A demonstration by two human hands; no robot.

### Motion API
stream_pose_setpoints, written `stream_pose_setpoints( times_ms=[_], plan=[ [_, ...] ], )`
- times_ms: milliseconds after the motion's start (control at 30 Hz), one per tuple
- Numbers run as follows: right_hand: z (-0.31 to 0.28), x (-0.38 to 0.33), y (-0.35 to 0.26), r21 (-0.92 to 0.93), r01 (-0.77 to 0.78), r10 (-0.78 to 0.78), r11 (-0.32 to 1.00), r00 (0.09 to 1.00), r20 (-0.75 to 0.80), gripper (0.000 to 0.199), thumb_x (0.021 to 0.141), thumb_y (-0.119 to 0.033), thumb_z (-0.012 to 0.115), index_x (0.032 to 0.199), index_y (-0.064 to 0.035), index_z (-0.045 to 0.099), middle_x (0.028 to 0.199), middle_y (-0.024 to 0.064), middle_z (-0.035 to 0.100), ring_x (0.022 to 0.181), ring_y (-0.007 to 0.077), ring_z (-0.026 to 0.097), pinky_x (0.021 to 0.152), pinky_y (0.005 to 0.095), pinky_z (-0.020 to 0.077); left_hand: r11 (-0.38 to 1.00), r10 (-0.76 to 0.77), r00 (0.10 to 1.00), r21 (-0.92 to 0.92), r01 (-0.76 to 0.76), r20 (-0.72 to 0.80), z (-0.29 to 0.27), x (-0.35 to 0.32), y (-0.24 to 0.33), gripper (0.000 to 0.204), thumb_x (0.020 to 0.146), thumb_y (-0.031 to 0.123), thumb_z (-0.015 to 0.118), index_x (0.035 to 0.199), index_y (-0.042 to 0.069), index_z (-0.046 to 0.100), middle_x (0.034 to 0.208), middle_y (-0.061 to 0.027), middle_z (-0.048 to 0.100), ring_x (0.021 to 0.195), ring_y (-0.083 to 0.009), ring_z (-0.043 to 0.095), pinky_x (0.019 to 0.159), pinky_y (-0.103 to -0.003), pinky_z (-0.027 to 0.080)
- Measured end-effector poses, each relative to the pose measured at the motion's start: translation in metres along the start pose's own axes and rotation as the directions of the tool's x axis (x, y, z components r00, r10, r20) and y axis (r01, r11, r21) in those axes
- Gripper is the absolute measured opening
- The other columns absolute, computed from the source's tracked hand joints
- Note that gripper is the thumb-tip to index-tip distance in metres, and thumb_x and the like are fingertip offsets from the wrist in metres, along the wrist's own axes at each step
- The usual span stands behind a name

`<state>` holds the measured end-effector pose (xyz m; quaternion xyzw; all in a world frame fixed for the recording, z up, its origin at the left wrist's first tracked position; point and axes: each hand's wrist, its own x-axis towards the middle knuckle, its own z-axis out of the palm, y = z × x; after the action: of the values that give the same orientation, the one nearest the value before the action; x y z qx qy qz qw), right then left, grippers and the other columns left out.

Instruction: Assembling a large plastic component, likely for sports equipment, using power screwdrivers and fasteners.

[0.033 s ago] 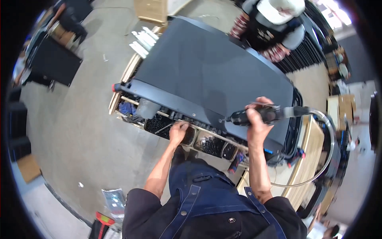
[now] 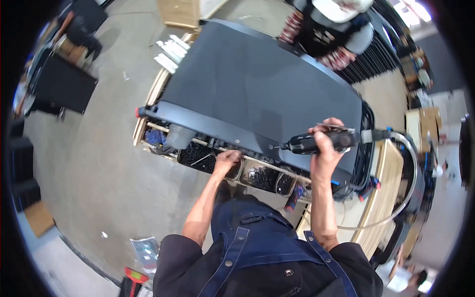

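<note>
My right hand (image 2: 326, 148) grips a black air screwdriver (image 2: 303, 144), held level over the right part of a large dark grey panel (image 2: 227, 74). The screwdriver's tip points left, close to a round screw spot near the panel's front edge; I cannot tell whether they touch. A clear hose (image 2: 413, 173) curves from the tool's rear down to the right. My left hand (image 2: 227, 161) is at the front edge of the panel, above a bin of dark screws (image 2: 195, 154). Its fingers are curled together, and what they hold, if anything, is too small to make out.
More bins of screws (image 2: 262, 178) line the front of the bench. A red and dark power tool (image 2: 295, 197) hangs beside them. Across the panel stands a co-worker (image 2: 331, 34), hands near the far edge. Wooden boards (image 2: 383, 183) lie at right; a cardboard box (image 2: 179, 12) stands behind.
The whole view has shifted slightly. My left hand has moved a little to the right along the panel's front edge. The screwdriver stays in my right hand at nearly the same spot over the panel.
</note>
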<state>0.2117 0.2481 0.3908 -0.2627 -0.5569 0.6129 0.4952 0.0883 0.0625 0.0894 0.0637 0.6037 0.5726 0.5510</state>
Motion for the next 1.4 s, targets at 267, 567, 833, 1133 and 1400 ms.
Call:
stream_pose_setpoints(
  times_ms=[267, 567, 833, 1133, 1400],
  plan=[
    [-0.164, -0.102, -0.032, 0.027, -0.342, 0.306, 0.939, 0.802, -0.513, 0.028, 0.084, -0.010, 0.072, 0.107, -0.0035, 0.056, 0.083, 0.0090, 0.063, 0.071, 0.0215, 0.064, 0.071, 0.0376, 0.0582, 0.512, 0.173, 0.570, -0.567, 0.645, 0.803, 0.069, 0.076, -0.021, 0.041, 0.097, 0.036, 0.060, 0.128, 0.008, 0.060, 0.129, -0.0125, 0.062, 0.118, -0.0303, 0.059, 0.094, -0.045, 0.050],
    [-0.379, -0.244, -0.089, -0.258, -0.330, -0.167, 0.908, 0.280, -0.945, 0.029, 0.084, -0.019, 0.081, 0.093, -0.0086, 0.056, 0.075, 0.0008, 0.058, 0.065, 0.0120, 0.057, 0.060, 0.0274, 0.0487, 0.632, -0.018, 0.878, -0.676, 0.380, 0.477, 0.091, 0.056, -0.001, 0.029, 0.086, 0.016, 0.070, 0.113, 0.009, 0.062, 0.096, -0.0045, 0.065, 0.070, -0.0154, 0.052, 0.066, -0.031, 0.041],
    [-0.598, -0.208, -0.066, -0.489, -0.673, 0.011, 0.555, 0.593, -0.805, 0.036, 0.070, -0.014, 0.087, 0.096, -0.0037, 0.064, 0.080, 0.0022, 0.064, 0.072, 0.0115, 0.059, 0.068, 0.0282, 0.0496, 0.835, -0.454, 0.858, -0.221, 0.504, 0.240, 0.120, 0.006, -0.074, 0.013, 0.098, 0.022, 0.063, 0.100, 0.010, 0.064, 0.088, -0.0040, 0.066, 0.078, -0.0175, 0.063, 0.069, -0.030, 0.055],
    [-0.764, -0.168, 0.129, -0.423, -0.788, 0.101, 0.446, 0.515, -0.851, 0.049, 0.061, -0.011, 0.089, 0.104, -0.0008, 0.067, 0.095, 0.0121, 0.072, 0.089, 0.0261, 0.069, 0.084, 0.0379, 0.0533, 0.655, -0.613, 0.727, 0.316, 0.686, -0.309, 0.097, -0.161, -0.144, 0.019, 0.098, 0.023, 0.058, 0.109, 0.009, 0.064, 0.084, -0.0019, 0.063, 0.070, -0.0136, 0.060, 0.060, -0.028, 0.050],
    [-0.807, -0.183, 0.159, -0.450, -0.818, 0.261, 0.359, 0.550, -0.793, 0.042, 0.073, -0.016, 0.084, 0.109, 0.0006, 0.069, 0.103, 0.0182, 0.073, 0.098, 0.0334, 0.070, 0.089, 0.0419, 0.0528, 0.683, -0.573, 0.743, 0.300, 0.666, -0.345, 0.095, -0.169, -0.131, 0.021, 0.097, 0.020, 0.058, 0.110, 0.005, 0.064, 0.085, -0.0047, 0.065, 0.065, -0.0148, 0.061, 0.057, -0.029, 0.051]
  ],
)
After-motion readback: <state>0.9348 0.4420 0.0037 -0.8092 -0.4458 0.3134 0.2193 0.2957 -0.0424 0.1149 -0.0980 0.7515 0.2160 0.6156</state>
